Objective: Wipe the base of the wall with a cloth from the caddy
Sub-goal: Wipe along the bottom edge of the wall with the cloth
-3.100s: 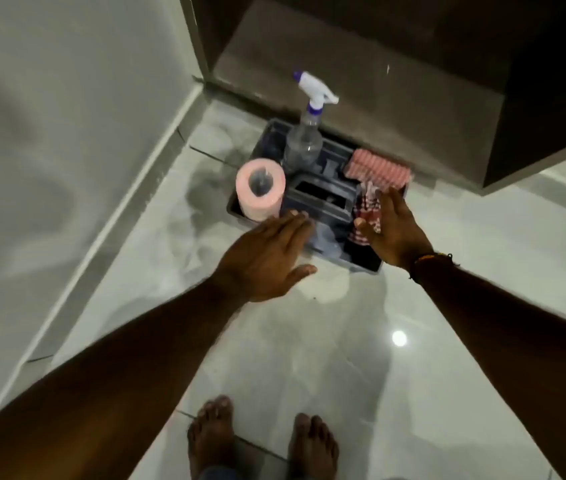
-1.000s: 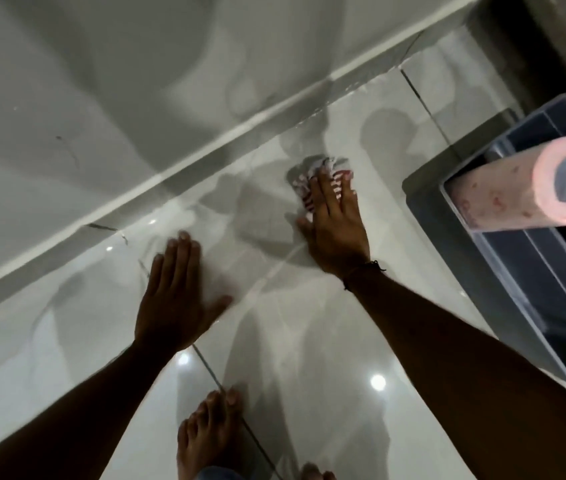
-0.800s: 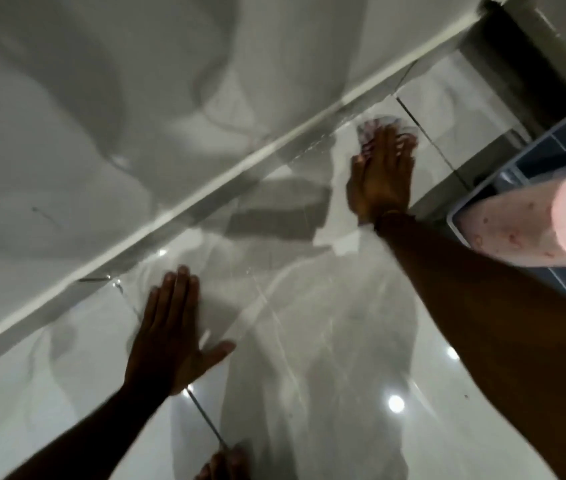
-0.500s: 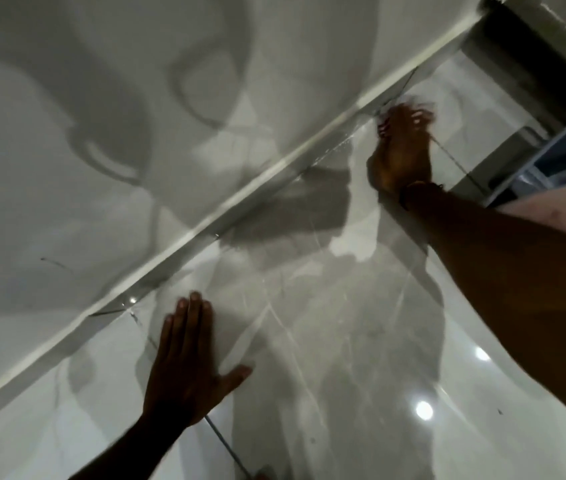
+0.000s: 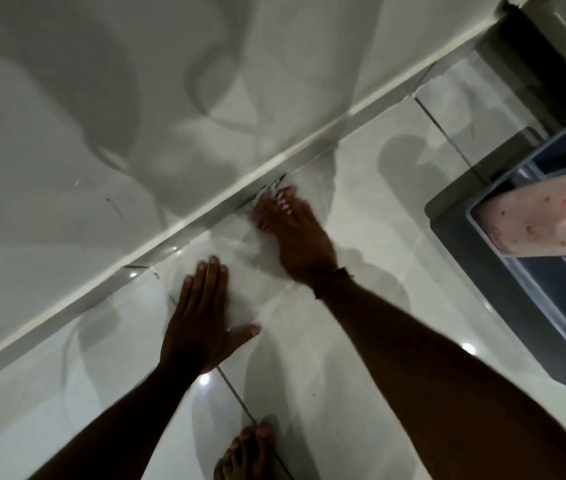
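The skirting (image 5: 205, 216) at the foot of the wall (image 5: 101, 116) runs as one long diagonal band, from the lower left of the view up to the upper right, and that line is what the wiping stroke has to follow. The right hand (image 5: 295, 233) is the nearer one: its fingers reach the band and press the cloth (image 5: 269, 194) flat against the joint where floor (image 5: 361, 188) meets wall. Only a blurred, pale scrap of cloth shows past the fingertips, so how it is folded cannot be told. The left hand (image 5: 201, 317) lies palm down on the floor, fingers spread and holding nothing, a little short of the band and to the left of the right hand; it looks like a brace for the body's weight. The two hands are apart, not touching. The caddy (image 5: 482, 230) sits well off to the right, with a pink roll (image 5: 534, 223) standing in it. Judging by this layout, the next stroke should slide along the band's long axis, with the right hand doing the work and the left hand staying planted.
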Motion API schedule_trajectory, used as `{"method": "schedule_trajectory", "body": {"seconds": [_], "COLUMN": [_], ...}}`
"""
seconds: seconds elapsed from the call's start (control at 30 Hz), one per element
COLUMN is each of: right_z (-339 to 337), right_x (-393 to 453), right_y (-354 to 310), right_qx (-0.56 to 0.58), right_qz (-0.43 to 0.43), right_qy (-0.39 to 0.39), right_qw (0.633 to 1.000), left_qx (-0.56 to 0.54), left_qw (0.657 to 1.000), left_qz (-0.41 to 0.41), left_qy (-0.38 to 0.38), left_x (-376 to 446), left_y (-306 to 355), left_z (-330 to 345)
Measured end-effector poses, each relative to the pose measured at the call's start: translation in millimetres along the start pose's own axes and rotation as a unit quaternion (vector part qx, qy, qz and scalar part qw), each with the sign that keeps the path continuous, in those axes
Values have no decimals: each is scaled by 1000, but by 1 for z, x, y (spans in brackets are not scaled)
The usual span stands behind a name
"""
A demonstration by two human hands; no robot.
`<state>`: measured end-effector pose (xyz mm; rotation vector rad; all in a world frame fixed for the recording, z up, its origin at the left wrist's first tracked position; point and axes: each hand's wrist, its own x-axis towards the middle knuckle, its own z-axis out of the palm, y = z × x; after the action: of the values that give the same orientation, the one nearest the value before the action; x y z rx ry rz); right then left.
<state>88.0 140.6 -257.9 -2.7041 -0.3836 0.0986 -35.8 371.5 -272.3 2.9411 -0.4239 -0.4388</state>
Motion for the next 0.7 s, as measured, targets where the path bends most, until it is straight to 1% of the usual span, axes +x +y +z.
{"method": "schedule_trajectory", "body": {"seconds": [0.03, 0.1, 0.13, 0.17, 0.27, 0.33, 0.37, 0.47, 0.5, 0.6, 0.7], "right_z": [-4, -10, -10, -7, 6, 8, 7, 8, 10, 23, 30], "right_x": [4, 17, 23, 25, 12, 1, -1, 3, 2, -9, -13], "right_y": [10, 20, 18, 9, -22, -31, -32, -44, -54, -76, -70], "right_qx": [7, 28, 30, 23, -14, -9, 6, 56, 59, 17, -15], "right_qz": [44, 132, 154, 158, 103, 61, 53, 96, 94, 40, -5], "right_qy": [19, 29, 27, 27, 29, -3, -12, -13, -18, -40, -48], "right_qw": [999, 990, 987, 987, 994, 998, 998, 994, 994, 998, 999], "left_qx": [-6, -16, -17, -17, -24, -27, -30, -29, -32, -37, -42], "left_qw": [1000, 1000, 1000, 1000, 1000, 1000, 1000, 1000, 999, 999, 999], "left_qz": [-3, -7, -6, -5, -5, -3, -3, -2, -3, -9, -7], "left_qy": [-2, 1, -1, -2, 1, -1, -1, -8, -13, -28, -31], "left_x": [0, 1, 1, 1, 0, 1, 0, -1, -1, -1, -2], "left_y": [-1, -1, -1, -2, -1, 1, 1, -1, -1, -1, -3], "left_z": [2, 4, 3, 3, 0, -2, -3, -3, -4, -5, -7]}}
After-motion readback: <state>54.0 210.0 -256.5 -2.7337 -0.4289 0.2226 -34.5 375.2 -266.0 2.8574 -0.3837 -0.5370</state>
